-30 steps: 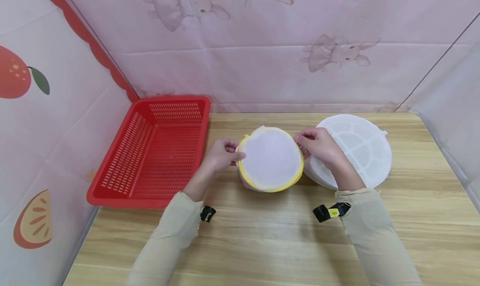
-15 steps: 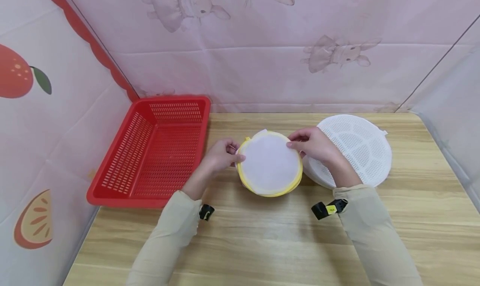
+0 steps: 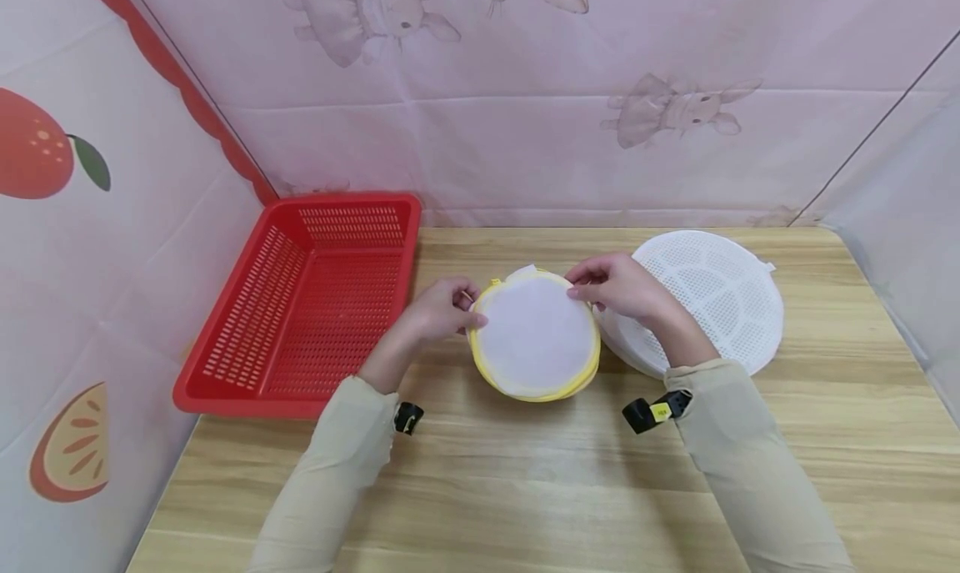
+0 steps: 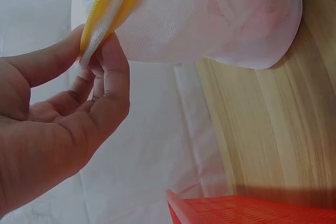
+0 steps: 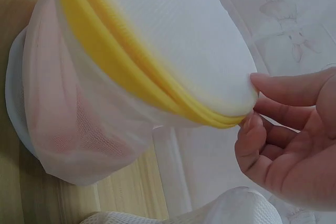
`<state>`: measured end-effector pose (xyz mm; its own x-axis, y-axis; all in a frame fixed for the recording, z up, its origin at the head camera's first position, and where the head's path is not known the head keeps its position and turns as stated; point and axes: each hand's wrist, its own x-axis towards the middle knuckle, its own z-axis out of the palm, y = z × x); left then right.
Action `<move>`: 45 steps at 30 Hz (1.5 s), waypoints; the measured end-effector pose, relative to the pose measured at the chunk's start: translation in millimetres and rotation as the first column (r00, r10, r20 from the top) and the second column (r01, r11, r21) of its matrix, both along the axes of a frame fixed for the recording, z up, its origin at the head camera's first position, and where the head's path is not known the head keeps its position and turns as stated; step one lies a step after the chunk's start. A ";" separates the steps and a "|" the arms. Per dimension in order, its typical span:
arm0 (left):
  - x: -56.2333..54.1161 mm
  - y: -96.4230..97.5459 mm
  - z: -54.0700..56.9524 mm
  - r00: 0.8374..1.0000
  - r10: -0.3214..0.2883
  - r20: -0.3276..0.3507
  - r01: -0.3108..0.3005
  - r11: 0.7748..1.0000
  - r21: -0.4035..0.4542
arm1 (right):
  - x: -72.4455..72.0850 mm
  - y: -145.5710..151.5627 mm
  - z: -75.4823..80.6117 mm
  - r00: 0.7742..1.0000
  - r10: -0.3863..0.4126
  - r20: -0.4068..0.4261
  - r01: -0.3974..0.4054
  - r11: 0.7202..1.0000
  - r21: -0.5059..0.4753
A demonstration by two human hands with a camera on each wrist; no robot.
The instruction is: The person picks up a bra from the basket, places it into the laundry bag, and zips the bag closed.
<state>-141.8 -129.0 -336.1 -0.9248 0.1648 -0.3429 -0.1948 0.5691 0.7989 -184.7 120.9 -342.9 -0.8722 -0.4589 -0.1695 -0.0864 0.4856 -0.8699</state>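
Observation:
A round white mesh laundry bag (image 3: 536,335) with yellow zip trim stands on the wooden table between my hands. Something pink (image 5: 89,124) shows through its mesh side. My left hand (image 3: 446,308) pinches the zip edge (image 4: 107,14) at the left of the lid between thumb and fingers. At the upper right of the lid, my right hand (image 3: 618,285) pinches the yellow rim, thumb on top and fingers beneath. In the right wrist view the lid (image 5: 184,30) lies tilted, and the zip looks drawn together along the side facing the camera.
A red slatted plastic basket (image 3: 408,306) sits at the left. Behind my right hand lies a larger round white mesh bag (image 3: 720,298) with a small tab. Patterned fabric walls (image 3: 510,156) rise at the back and both sides of the table (image 3: 525,490).
The laundry bag has shifted slightly towards me and to the left. My right hand has moved left with it, its thumb now on the lid. The left hand keeps its hold.

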 end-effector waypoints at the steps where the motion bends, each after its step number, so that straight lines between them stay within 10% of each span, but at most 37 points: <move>1: -0.1 -0.1 0.1 1.000 -0.007 -0.005 0.007 1.000 -0.003 | -0.4 -0.1 -0.6 1.000 0.004 0.002 -0.004 1.000 -0.004; 14: 0.3 -1.0 -3.1 0.998 -0.044 -0.047 0.043 0.999 -0.027 | -3.6 -3.5 2.5 1.000 0.025 0.011 -0.025 1.000 0.012; 30: 2.5 -1.8 -14.1 0.979 0.200 0.040 -0.204 0.972 0.116 | -12.9 -8.0 5.2 0.997 0.034 0.068 -0.035 0.999 0.023; 45: 2.2 3.9 -17.4 0.977 0.199 0.073 -0.207 0.972 0.111 | -14.6 -11.5 -1.8 0.995 0.056 0.079 -0.056 0.998 0.003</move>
